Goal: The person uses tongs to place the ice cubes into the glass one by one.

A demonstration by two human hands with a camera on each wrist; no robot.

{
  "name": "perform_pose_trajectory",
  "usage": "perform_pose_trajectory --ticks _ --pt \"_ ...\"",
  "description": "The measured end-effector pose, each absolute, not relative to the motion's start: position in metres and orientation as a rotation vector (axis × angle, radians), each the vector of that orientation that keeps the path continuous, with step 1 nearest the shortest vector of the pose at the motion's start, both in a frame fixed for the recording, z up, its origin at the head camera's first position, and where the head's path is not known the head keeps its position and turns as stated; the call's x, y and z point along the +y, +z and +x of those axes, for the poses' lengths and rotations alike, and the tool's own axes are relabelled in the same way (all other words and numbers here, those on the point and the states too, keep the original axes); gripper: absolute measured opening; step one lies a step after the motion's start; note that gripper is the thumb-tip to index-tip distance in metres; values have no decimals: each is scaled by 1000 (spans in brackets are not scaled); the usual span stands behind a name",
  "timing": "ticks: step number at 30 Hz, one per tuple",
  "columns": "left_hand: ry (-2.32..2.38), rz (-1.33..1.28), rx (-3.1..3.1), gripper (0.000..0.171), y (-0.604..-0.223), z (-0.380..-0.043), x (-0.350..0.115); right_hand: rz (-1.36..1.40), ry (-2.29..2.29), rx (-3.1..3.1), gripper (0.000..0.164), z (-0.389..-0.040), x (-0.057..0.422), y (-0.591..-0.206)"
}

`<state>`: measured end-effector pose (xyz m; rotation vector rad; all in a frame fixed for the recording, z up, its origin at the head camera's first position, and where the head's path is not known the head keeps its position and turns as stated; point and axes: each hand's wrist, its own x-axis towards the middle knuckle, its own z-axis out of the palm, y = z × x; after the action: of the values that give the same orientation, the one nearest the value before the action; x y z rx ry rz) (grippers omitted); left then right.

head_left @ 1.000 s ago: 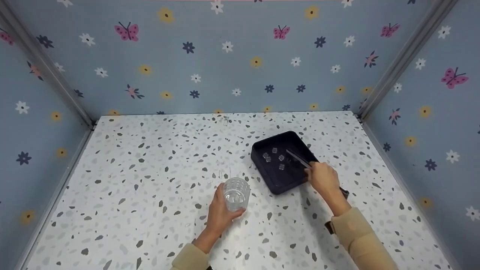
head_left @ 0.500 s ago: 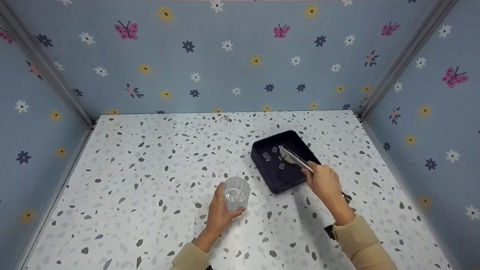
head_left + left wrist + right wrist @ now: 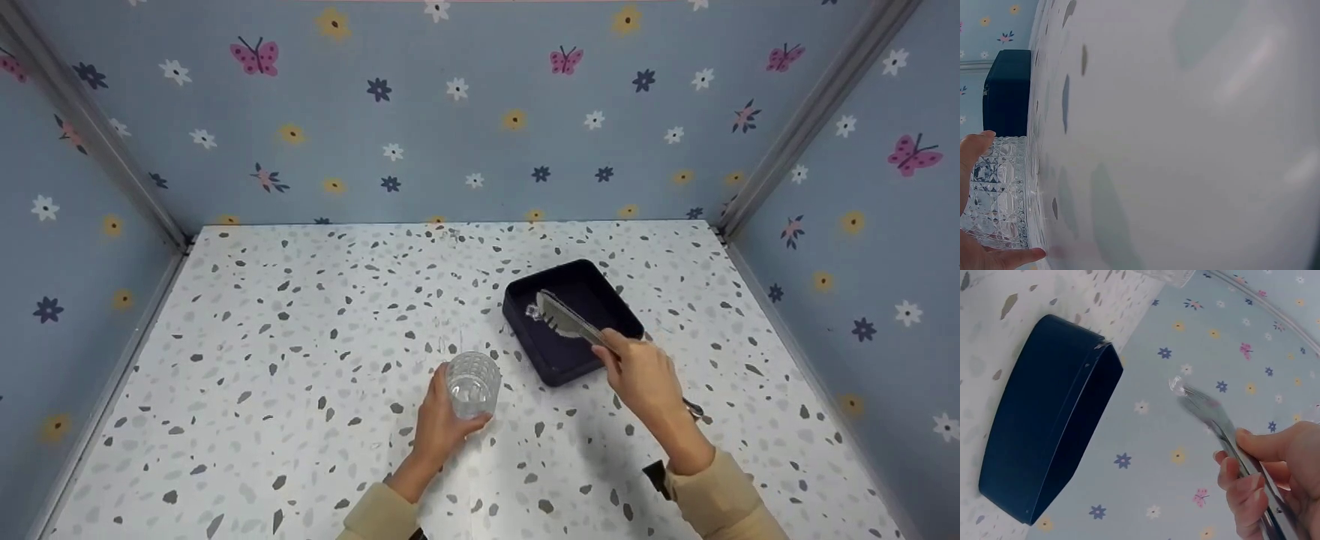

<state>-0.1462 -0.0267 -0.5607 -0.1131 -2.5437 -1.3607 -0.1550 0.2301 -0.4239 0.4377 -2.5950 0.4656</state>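
My left hand [image 3: 437, 426] grips a clear cut-glass tumbler [image 3: 474, 384] standing on the table, thumb and fingers around its sides. Metal tongs [image 3: 571, 319] are held in my right hand [image 3: 643, 376], their tips above the inside of a dark square box [image 3: 523, 341]. At those tips in the right wrist view is a clear cube [image 3: 1176, 385], apparently caught between the ends. Clear cubes [image 3: 533, 310] show by the tong ends in the head view; the tongs cover other parts of the box floor.
The white speckled table [image 3: 300, 360] is bounded by blue flowered panels [image 3: 450, 112] at the back and both sides. The box stands to the right of the tumbler, a short gap between them. Some small transparent marks or pieces [image 3: 450, 341] lie behind the tumbler, too faint to tell.
My right hand has turned the tongs and moved their tips leftward inside the box, over the cubes. The left hand and tumbler have stayed put.
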Motion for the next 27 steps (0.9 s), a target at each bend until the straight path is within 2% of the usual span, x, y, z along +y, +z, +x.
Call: perform_pose_trajectory --ticks 5,27 --pt "-1380 -117 -2542 99 -561 -145 -27 484 514 -2578 6 -148 223 -421" --pt "-1382 -80 -2585 100 -560 -146 -27 517 392 -2603 18 -159 204 -435"
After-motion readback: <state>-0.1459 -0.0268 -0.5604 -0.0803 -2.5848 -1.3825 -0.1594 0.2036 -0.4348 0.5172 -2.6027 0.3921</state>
